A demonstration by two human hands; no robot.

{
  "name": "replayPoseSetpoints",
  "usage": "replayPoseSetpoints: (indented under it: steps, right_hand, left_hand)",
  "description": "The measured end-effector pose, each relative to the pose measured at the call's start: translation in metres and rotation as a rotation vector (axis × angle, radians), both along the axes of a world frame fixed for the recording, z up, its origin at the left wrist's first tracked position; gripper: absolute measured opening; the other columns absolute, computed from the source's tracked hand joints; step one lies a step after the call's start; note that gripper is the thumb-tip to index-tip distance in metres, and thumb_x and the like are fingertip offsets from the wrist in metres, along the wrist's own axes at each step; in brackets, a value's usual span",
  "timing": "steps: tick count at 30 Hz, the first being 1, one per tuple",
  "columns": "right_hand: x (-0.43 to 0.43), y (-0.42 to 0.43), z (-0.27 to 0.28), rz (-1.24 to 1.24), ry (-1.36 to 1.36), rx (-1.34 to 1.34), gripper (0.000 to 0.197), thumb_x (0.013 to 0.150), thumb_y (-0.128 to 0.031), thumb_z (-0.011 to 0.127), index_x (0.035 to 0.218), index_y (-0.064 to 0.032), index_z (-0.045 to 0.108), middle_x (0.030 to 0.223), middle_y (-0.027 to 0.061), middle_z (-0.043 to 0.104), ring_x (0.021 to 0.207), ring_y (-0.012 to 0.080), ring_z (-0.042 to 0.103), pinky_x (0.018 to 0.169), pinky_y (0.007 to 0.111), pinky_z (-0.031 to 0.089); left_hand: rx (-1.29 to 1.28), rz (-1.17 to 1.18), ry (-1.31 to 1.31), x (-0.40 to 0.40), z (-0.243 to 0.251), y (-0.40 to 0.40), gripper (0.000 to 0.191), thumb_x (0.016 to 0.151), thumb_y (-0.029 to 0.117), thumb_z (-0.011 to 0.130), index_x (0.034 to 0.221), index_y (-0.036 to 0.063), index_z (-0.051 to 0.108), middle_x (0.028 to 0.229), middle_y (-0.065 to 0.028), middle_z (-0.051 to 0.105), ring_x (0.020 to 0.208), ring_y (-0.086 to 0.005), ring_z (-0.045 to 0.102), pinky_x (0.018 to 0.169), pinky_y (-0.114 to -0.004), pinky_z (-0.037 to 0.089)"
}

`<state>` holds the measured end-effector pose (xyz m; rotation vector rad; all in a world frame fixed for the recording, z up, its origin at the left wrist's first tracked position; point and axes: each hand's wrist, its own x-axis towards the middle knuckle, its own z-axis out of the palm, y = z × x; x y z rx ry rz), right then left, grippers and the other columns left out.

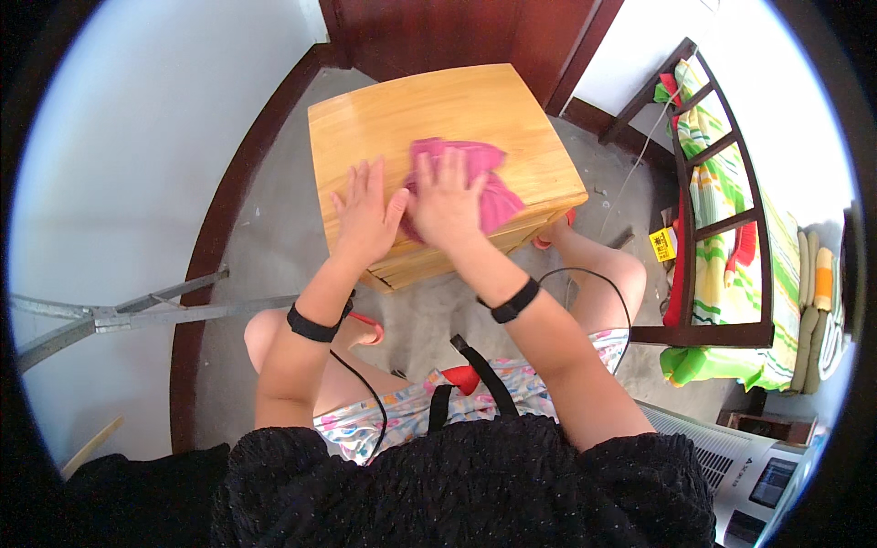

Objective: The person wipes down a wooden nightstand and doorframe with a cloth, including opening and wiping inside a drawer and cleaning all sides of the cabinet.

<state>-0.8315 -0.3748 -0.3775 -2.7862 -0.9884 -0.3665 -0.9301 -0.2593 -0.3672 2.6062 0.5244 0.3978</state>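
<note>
Before me stands a small wooden cabinet (384,116) with a smooth, pale yellow top and drawer fronts facing me. My left hand (364,216) lies on the left front part of the top, fingers spread, with nothing held. Beside it, my right hand (447,198) presses flat on a crumpled pink cloth (495,195), which lies on the front half of the top. Part of the cloth is hidden under my palm. The right hand and cloth look slightly blurred. Each wrist wears a black strap with a cable.
A dark wooden bed frame (760,274) with striped green bedding stands at right. Behind the cabinet is a reddish-brown door (452,34). Metal stand legs (157,316) reach in from the left. A white appliance (719,445) sits at lower right. A yellow printed packet (662,245) rests by the bed.
</note>
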Motion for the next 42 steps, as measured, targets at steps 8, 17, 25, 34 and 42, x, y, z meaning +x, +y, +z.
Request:
replayPoseSetpoints:
  steps: [8, 17, 25, 34, 42]
  right_hand:
    - [0.033, -0.053, 0.025, 0.373, 0.174, 0.096, 0.074, 0.083, -0.054, 0.065, 0.147, -0.0215, 0.045, 0.155, 0.014, 0.036, 0.145, 0.0314, 0.029, 0.115, 0.059, 0.022]
    - [0.158, -0.141, 0.008, -0.21, 0.079, 0.129, 0.072, 0.088, -0.064, 0.055, 0.142, -0.0157, 0.049, 0.146, 0.0184, 0.048, 0.134, 0.0365, 0.046, 0.106, 0.054, 0.039]
    - [0.167, -0.144, 0.024, -0.414, 0.338, 0.023, 0.077, 0.094, -0.068, 0.04, 0.117, 0.0021, 0.062, 0.117, 0.0292, 0.064, 0.112, 0.045, 0.06, 0.096, 0.05, 0.046]
    - [0.052, -0.143, 0.025, -0.36, 0.375, 0.012, 0.057, 0.098, -0.053, 0.047, 0.119, -0.0003, 0.054, 0.096, 0.0302, 0.068, 0.093, 0.05, 0.064, 0.084, 0.055, 0.05]
    - [-0.02, -0.125, 0.018, 0.364, 0.061, 0.026, 0.049, 0.089, -0.019, 0.064, 0.137, -0.0095, 0.054, 0.147, 0.0188, 0.045, 0.139, 0.0319, 0.04, 0.11, 0.059, 0.028]
  left_hand:
    - [0.08, 0.103, -0.147, -0.004, -0.013, -0.014, 0.068, 0.1, 0.046, 0.043, 0.148, -0.0001, 0.031, 0.148, -0.0324, 0.035, 0.14, -0.0494, 0.028, 0.114, -0.062, 0.018]
    - [0.333, 0.001, -0.086, -0.016, -0.004, -0.04, 0.059, 0.095, 0.034, 0.055, 0.141, -0.0005, 0.043, 0.143, -0.0287, 0.043, 0.137, -0.0462, 0.035, 0.112, -0.058, 0.025]
    - [0.294, -0.061, -0.342, -0.018, -0.017, -0.022, 0.045, 0.091, 0.031, 0.06, 0.123, -0.0015, 0.058, 0.12, -0.0201, 0.062, 0.12, -0.0398, 0.053, 0.106, -0.057, 0.035]
    - [0.472, 0.168, -0.441, -0.056, -0.023, 0.064, 0.032, 0.092, 0.021, 0.057, 0.118, 0.0036, 0.062, 0.12, -0.0141, 0.064, 0.123, -0.0342, 0.054, 0.112, -0.06, 0.026]
    - [0.457, 0.597, -0.458, -0.065, -0.044, 0.097, 0.035, 0.098, 0.026, 0.051, 0.128, 0.0105, 0.06, 0.132, -0.0103, 0.06, 0.136, -0.0332, 0.043, 0.114, -0.064, 0.014]
